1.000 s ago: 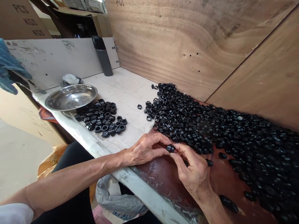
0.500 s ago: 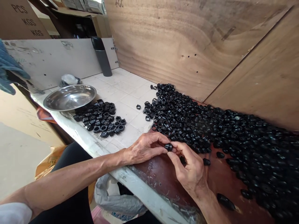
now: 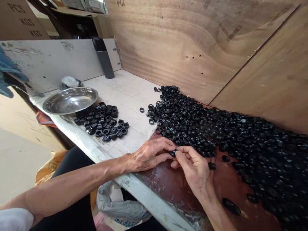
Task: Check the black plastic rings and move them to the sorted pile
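Note:
Between my two hands, above the reddish-brown sheet (image 3: 161, 183), is a small black plastic part (image 3: 172, 153). My left hand (image 3: 151, 154) pinches it between thumb and fingers from the left. From the right, the thumb and forefinger of my right hand (image 3: 192, 163) close on the same part and cover some of it. Just beyond my hands spreads a large heap of black rings (image 3: 178, 122), which runs on into black caps (image 3: 264, 154) at the right. A smaller pile of black parts (image 3: 103, 120) lies on the white tiled surface to the left.
A steel bowl (image 3: 71, 101) sits at the table's left edge, partly over the small pile. A dark bottle (image 3: 103, 59) stands at the back corner. Wooden boards (image 3: 192, 48) rise behind the heap. A dark oblong object (image 3: 231, 206) lies beside my right forearm.
My right thumb and forefinger have moved over the black part and cover more of it. My left fingertips have come closer to my right ones. The view has shifted slightly.

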{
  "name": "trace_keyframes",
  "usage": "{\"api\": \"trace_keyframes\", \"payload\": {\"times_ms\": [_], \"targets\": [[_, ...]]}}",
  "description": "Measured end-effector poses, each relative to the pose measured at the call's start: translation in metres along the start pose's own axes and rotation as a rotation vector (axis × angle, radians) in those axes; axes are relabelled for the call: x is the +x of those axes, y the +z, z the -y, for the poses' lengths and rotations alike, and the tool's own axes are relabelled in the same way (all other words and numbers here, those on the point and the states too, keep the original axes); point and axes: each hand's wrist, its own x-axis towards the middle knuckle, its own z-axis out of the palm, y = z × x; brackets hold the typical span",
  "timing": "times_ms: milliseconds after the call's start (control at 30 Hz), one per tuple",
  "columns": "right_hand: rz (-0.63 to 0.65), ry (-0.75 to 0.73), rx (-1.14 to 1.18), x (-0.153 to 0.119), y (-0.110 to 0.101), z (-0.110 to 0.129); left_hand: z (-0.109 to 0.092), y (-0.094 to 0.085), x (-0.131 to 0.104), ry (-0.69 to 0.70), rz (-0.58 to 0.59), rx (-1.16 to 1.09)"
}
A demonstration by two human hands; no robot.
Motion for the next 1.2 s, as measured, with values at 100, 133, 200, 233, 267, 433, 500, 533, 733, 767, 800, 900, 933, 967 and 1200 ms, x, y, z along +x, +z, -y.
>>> {"api": "trace_keyframes", "payload": {"times_ms": [100,133,200,233,267,433,500,533,733,767,800,900,933,967,1200], "targets": [[-0.002,-0.022,-0.006,0.001,-0.002,-0.003,0.0,0.0,-0.001,-0.017,-0.008,-0.02],[-0.002,-0.062,-0.038,0.001,-0.003,-0.004,0.0,0.0,0.0,-0.03,-0.003,-0.044],[-0.002,-0.212,-0.133,0.001,-0.005,-0.005,-0.002,-0.002,0.001,-0.09,0.011,-0.113],[-0.002,-0.311,-0.186,0.001,-0.005,-0.005,-0.003,-0.003,0.002,-0.144,0.019,-0.157],[-0.001,-0.411,-0.232,0.002,-0.006,-0.005,-0.005,-0.004,0.004,-0.208,0.025,-0.206],[0.029,-0.669,-0.284,0.004,-0.008,-0.004,-0.01,-0.007,0.009,-0.494,0.019,-0.454],[0.036,-0.692,-0.279,0.004,-0.009,-0.004,-0.01,-0.006,0.008,-0.546,0.017,-0.507],[0.036,-0.687,-0.27,0.004,-0.009,-0.005,-0.009,-0.005,0.008,-0.552,0.02,-0.519],[-0.076,-0.364,-0.106,0.001,-0.004,-0.008,-0.006,-0.001,0.007,-0.334,-0.032,-0.38],[-0.102,-0.257,-0.055,0.0,-0.003,-0.008,-0.006,-0.001,0.007,-0.281,-0.035,-0.335],[-0.114,-0.153,-0.005,0.0,-0.001,-0.008,-0.005,-0.001,0.007,-0.234,-0.035,-0.291],[-0.07,0.027,0.062,0.0,0.0,-0.007,-0.004,-0.002,0.006,-0.144,-0.027,-0.211],[-0.061,0.019,0.046,0.0,-0.001,-0.007,-0.004,-0.002,0.006,-0.141,-0.026,-0.205],[-0.064,-0.025,0.017,0.0,-0.002,-0.006,-0.004,-0.003,0.006,-0.156,-0.023,-0.211],[-0.052,-0.444,-0.272,0.0,-0.009,-0.005,-0.008,-0.004,0.009,-0.435,0.006,-0.399]]}}
